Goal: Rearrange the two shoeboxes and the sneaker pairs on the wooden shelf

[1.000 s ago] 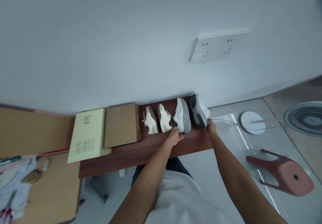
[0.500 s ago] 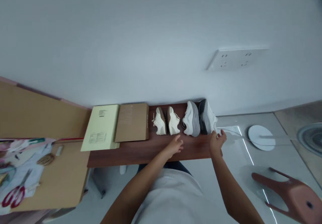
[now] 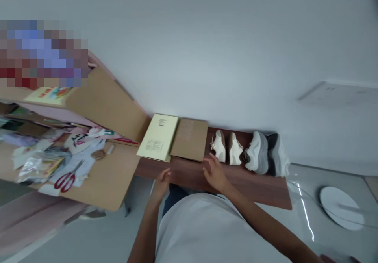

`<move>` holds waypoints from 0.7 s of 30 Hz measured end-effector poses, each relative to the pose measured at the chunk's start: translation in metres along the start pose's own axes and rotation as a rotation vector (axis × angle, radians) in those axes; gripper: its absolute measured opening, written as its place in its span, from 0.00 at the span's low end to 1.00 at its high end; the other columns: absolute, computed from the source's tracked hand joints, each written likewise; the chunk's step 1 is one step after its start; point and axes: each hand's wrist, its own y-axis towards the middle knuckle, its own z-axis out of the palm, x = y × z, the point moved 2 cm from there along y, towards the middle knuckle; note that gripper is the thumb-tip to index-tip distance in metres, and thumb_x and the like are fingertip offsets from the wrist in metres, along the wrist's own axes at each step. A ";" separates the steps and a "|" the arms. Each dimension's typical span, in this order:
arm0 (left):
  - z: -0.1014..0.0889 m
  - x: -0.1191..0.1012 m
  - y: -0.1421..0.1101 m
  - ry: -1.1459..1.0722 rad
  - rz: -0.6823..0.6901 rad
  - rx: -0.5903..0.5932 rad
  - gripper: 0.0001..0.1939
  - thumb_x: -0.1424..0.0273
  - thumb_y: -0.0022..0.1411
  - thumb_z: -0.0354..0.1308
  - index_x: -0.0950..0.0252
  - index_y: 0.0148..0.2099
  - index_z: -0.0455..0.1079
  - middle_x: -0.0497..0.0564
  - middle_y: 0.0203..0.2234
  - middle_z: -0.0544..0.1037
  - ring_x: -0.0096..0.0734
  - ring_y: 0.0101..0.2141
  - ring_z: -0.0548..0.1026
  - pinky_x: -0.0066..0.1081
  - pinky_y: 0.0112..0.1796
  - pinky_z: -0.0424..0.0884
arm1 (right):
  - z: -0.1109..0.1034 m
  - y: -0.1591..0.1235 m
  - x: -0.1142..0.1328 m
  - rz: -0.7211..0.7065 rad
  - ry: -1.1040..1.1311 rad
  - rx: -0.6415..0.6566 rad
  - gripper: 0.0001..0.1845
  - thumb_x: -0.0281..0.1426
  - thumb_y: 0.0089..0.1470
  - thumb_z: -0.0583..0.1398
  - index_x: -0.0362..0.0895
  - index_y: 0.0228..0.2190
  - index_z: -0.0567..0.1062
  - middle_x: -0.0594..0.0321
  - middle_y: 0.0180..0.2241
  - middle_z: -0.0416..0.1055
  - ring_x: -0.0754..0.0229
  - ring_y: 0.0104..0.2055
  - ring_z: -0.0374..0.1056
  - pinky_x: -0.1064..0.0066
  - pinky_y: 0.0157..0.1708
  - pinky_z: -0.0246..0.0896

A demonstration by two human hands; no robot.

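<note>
My left hand (image 3: 162, 179) hovers over the front edge of the dark wooden bench (image 3: 236, 184), fingers loosely spread and holding nothing. My right hand (image 3: 215, 171) is open above the bench, just in front of the brown cardboard box (image 3: 189, 139) and the pair of cream shoes (image 3: 227, 149). A pale yellow box (image 3: 158, 137) lies left of the brown one. A white and grey pair of sneakers (image 3: 267, 157) stands at the bench's right end, against the wall.
A light wooden table (image 3: 103, 180) at the left carries red scissors (image 3: 66, 178), papers and plastic packets. A cardboard panel (image 3: 106, 105) leans behind it. A white round fan base (image 3: 341, 206) sits on the glossy tile floor at the right. A wall socket (image 3: 339, 93) is above.
Both hands let go of the grey and white sneakers and moved left along the bench toward the boxes. The view swung left, bringing the cluttered table into sight.
</note>
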 end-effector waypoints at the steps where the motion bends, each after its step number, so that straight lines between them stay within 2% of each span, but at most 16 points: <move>1: -0.011 -0.001 0.006 0.015 0.027 -0.002 0.17 0.58 0.62 0.57 0.59 0.50 0.76 0.56 0.47 0.82 0.44 0.51 0.78 0.43 0.52 0.73 | 0.014 0.010 0.017 -0.026 -0.016 0.025 0.21 0.31 0.55 0.58 0.45 0.51 0.73 0.48 0.62 0.62 0.45 0.67 0.56 0.49 0.65 0.54; 4: -0.042 -0.002 0.027 0.042 0.091 0.044 0.20 0.59 0.63 0.56 0.62 0.52 0.75 0.58 0.49 0.81 0.45 0.53 0.77 0.45 0.56 0.70 | 0.056 0.039 0.059 -0.049 -0.095 0.087 0.22 0.30 0.55 0.60 0.44 0.52 0.74 0.46 0.64 0.61 0.42 0.68 0.53 0.46 0.66 0.50; 6: -0.063 0.000 0.044 0.054 0.108 0.089 0.21 0.59 0.63 0.56 0.64 0.54 0.74 0.59 0.50 0.80 0.45 0.53 0.77 0.46 0.57 0.69 | 0.083 0.060 0.079 -0.025 -0.177 0.112 0.25 0.29 0.55 0.61 0.44 0.55 0.74 0.46 0.67 0.58 0.36 0.70 0.49 0.43 0.66 0.46; 8: -0.083 0.003 0.060 0.066 0.123 0.116 0.22 0.59 0.63 0.55 0.63 0.55 0.74 0.59 0.51 0.80 0.45 0.54 0.77 0.46 0.58 0.67 | 0.106 0.082 0.090 -0.003 -0.271 0.142 0.30 0.29 0.54 0.63 0.45 0.59 0.71 0.45 0.69 0.53 0.31 0.71 0.44 0.37 0.65 0.42; 11: -0.109 0.010 0.081 0.084 0.133 0.164 0.22 0.59 0.64 0.54 0.62 0.57 0.72 0.58 0.53 0.79 0.44 0.55 0.75 0.45 0.60 0.65 | 0.131 0.110 0.094 0.038 -0.411 0.243 0.40 0.33 0.52 0.67 0.50 0.65 0.65 0.47 0.72 0.47 0.24 0.72 0.37 0.29 0.63 0.37; 16: -0.142 0.025 0.105 0.109 0.100 0.247 0.26 0.59 0.63 0.54 0.66 0.59 0.71 0.61 0.55 0.77 0.45 0.56 0.75 0.44 0.59 0.66 | 0.145 0.123 0.085 0.159 -0.623 0.458 0.47 0.42 0.54 0.66 0.58 0.69 0.52 0.54 0.74 0.30 0.23 0.73 0.28 0.25 0.62 0.32; 21: -0.169 0.029 0.125 0.174 0.134 0.336 0.25 0.60 0.63 0.55 0.67 0.58 0.71 0.63 0.57 0.75 0.47 0.57 0.74 0.44 0.59 0.66 | 0.140 0.116 0.087 0.186 -0.659 0.496 0.48 0.43 0.57 0.62 0.56 0.71 0.45 0.53 0.74 0.23 0.23 0.73 0.25 0.26 0.62 0.30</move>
